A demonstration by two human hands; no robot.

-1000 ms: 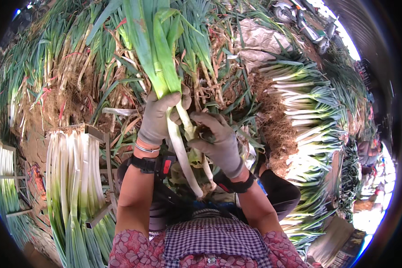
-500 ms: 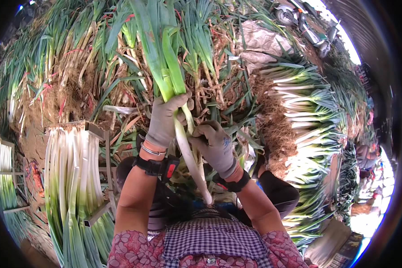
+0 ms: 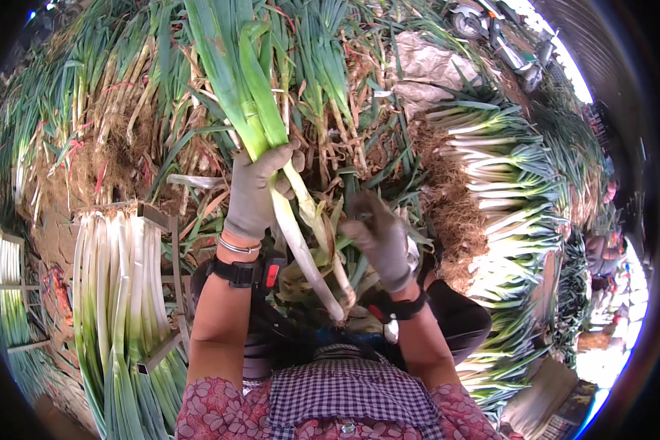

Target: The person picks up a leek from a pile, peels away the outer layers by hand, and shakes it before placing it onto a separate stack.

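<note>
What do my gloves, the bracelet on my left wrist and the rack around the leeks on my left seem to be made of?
Gloves: probably fabric, perhaps coated, matte grey, creasing softly. Bracelet: likely metal, polished, judging by its thin, silvery shine. Rack: apparently metal, dull grey, suggested by its straight, squared bars; one end looks hollow.

grey-gloved hands, black wrist straps, silver bangle, pink floral sleeves, dark-and-white checked apron
</note>
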